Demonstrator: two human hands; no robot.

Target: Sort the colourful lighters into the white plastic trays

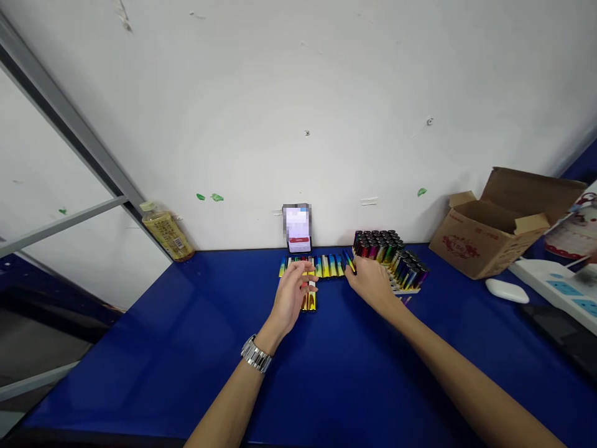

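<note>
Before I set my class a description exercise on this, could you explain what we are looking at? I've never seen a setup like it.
There is no machine here: the left hand and right hand belong to one person. The single picture comes from a camera worn on that person's head, looking forward and down.

On the blue table, a row of shiny cylinders lies before a propped phone. To the right, more upright cylinders stand grouped. A bottle is far left; an open cardboard box is on the right.

The right hand's fingers are at a tilted blue cylinder, apparently gripping it. The left hand, with a watch on its wrist, is over other lying cylinders; whether it touches them is unclear.
</note>
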